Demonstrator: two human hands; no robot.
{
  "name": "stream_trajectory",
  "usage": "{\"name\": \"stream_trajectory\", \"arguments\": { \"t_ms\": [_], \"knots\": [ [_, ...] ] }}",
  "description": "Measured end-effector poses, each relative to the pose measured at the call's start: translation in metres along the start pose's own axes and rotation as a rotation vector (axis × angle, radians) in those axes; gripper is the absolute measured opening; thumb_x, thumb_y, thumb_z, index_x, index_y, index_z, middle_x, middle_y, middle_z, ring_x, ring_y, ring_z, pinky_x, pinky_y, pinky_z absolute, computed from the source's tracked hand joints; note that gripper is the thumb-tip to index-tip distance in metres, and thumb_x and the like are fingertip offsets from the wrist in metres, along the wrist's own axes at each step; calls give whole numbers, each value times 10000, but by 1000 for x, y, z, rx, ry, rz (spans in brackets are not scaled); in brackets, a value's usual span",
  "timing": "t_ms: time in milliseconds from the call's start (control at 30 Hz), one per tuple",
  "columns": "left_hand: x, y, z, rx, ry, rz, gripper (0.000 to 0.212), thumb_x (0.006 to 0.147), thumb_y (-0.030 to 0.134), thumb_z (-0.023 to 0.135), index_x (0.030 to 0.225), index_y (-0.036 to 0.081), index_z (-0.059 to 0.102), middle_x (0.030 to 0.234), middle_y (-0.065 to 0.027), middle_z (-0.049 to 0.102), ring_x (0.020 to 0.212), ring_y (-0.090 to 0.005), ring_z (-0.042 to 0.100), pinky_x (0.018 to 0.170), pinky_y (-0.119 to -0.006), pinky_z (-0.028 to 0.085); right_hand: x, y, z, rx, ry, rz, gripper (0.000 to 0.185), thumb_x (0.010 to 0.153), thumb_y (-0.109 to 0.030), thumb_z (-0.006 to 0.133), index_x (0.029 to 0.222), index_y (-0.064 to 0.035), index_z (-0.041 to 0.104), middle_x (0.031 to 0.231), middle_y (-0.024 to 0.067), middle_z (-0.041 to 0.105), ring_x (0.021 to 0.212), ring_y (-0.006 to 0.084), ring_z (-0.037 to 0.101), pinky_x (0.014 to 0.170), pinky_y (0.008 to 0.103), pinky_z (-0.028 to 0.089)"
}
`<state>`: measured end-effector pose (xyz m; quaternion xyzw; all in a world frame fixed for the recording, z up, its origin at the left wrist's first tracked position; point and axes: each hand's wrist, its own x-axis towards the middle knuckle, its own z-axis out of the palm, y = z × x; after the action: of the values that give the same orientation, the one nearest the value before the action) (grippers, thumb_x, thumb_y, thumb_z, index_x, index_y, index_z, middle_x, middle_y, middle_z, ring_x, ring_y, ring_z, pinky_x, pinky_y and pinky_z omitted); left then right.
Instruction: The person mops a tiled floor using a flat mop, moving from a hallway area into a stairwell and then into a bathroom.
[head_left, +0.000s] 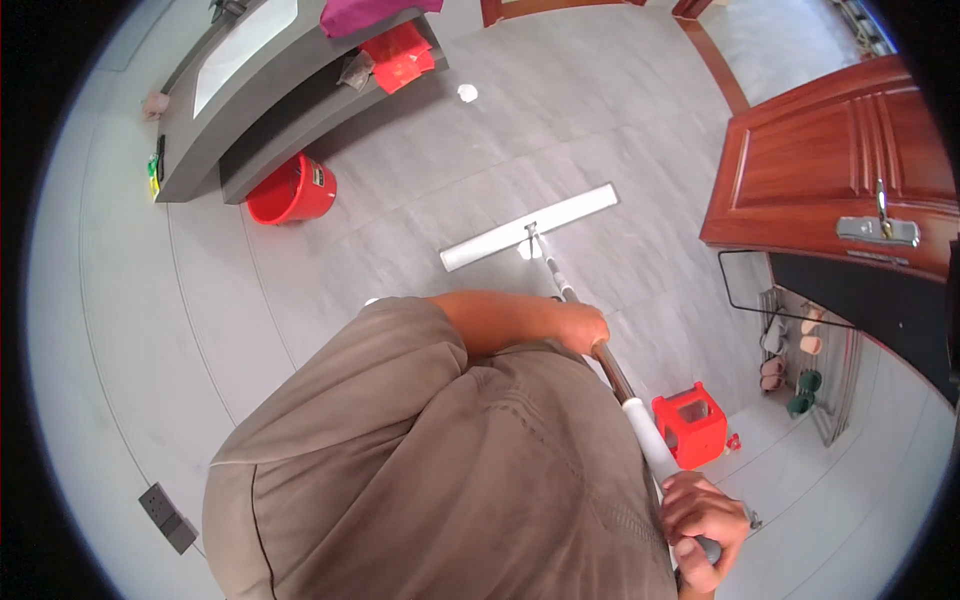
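A flat mop lies out in front of me, its long white head (570, 211) resting on the grey tiled floor (450, 187). From a swivel joint at the middle of the head, the metal pole (616, 375) runs back past my right side to a white sleeve and a grey end. My left hand (585, 328) reaches across my body and is closed around the metal part of the pole. Near the grey end, my right hand (703, 517) grips the handle (651, 439). A white patch (529, 249) shows just behind the mop head; I cannot tell what it is.
At the left, a red bucket (292, 191) stands by a grey cabinet (300, 120) holding red bags (397, 56). A red plastic stool (694, 427) is close to the handle. On the right are an open wooden door (810, 172) and a rack of slippers (806, 382).
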<state>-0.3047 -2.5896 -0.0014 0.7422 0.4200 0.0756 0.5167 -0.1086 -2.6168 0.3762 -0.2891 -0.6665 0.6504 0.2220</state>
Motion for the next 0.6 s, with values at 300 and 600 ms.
{"name": "stream_trajectory", "arguments": {
  "t_ms": [300, 600],
  "knots": [
    [-109, 44, 15, 119, 190, -45, 179, 765, 296, 655, 807, 144, 741, 816, -121, 718, 830, -356, 690, 726, -471, 537, -58, -9, 57, -86, -143, -165, 187, 751, -159, 762, 655, -101, 611, 646, 24, 618, 671, 222, 639, 788, 437, 527],
    [-298, -72, -7, 284, 426, -321, 137, 716, 268, 696, 748, 135, 689, 751, -116, 680, 752, -391, 659, 658, -502, 520, 19, 32, 204, 15, -179, -287, 254, 730, -241, 751, 692, -66, 572, 645, 53, 567, 649, 255, 566, 848, 509, 495]
  ]
}}
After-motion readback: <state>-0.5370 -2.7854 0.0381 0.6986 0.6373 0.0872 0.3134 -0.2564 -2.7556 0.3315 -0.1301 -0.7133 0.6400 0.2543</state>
